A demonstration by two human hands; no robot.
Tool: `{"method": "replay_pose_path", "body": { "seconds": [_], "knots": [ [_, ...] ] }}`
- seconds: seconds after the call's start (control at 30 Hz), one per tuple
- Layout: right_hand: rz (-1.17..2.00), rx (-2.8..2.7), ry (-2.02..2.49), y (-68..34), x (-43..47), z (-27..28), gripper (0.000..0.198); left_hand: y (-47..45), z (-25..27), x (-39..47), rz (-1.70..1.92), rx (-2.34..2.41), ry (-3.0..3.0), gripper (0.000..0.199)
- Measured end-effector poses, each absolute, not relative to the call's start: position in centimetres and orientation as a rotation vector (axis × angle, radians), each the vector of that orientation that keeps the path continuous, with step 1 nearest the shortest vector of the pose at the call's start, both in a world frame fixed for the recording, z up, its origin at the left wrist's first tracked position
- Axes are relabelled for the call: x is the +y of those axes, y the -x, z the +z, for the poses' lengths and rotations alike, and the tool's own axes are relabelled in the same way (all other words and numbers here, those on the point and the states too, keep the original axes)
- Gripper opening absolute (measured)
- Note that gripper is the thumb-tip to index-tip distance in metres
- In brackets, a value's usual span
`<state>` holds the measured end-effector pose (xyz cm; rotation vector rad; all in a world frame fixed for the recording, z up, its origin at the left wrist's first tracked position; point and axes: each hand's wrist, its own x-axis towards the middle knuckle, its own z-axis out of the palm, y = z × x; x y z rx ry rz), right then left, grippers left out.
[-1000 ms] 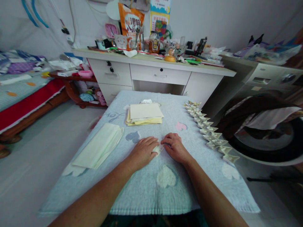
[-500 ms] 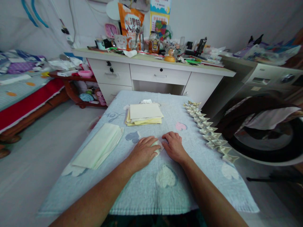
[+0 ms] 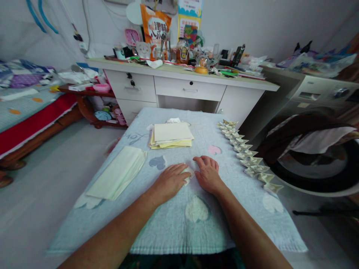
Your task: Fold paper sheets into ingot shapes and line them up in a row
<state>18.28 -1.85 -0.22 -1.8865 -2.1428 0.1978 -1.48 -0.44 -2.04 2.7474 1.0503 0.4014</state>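
My left hand point(image 3: 173, 179) rests on the cloth with its fingers together, holding down a small piece of folded paper point(image 3: 188, 175). The paper shows past the thumb and fingertips; the rest is hidden under the hand. Just right of it, my right hand point(image 3: 208, 173) is open, index finger stretched out and thumb apart, with nothing visible in it. A stack of cream and yellow paper point(image 3: 173, 133) lies beyond both hands. To the left is a long stack of pale green paper point(image 3: 117, 173). A row of folded paper pieces with pointed ends point(image 3: 248, 154) runs along the right side.
A pale blue cloth point(image 3: 168, 231) with heart patterns covers the table. Behind it stands a white desk point(image 3: 179, 87) crowded with jars, a snack bag point(image 3: 156, 31) and small items. A washing machine point(image 3: 311, 89) with laundry in its open door is at right, a bed point(image 3: 30, 104) at left.
My right hand has moved slightly right, away from the paper, and its index finger has straightened. The left hand stays on the paper with hardly any movement.
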Motion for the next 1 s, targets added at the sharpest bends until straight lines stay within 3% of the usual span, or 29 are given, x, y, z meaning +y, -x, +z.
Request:
{"method": "replay_pose_path", "body": {
  "seconds": [0.27, 1.0],
  "knots": [
    [0.271, -2.091, 1.851, -18.3, -1.3, -0.2, 0.038, 1.4, -1.6, -0.9, 0.482, 1.143, -2.729, 0.035],
    [-0.056, -2.104, 2.139, -15.4, 1.6, 0.5, 0.056, 1.1, -0.5, -1.3, 0.34, 1.13, -2.829, 0.022]
  ]
}}
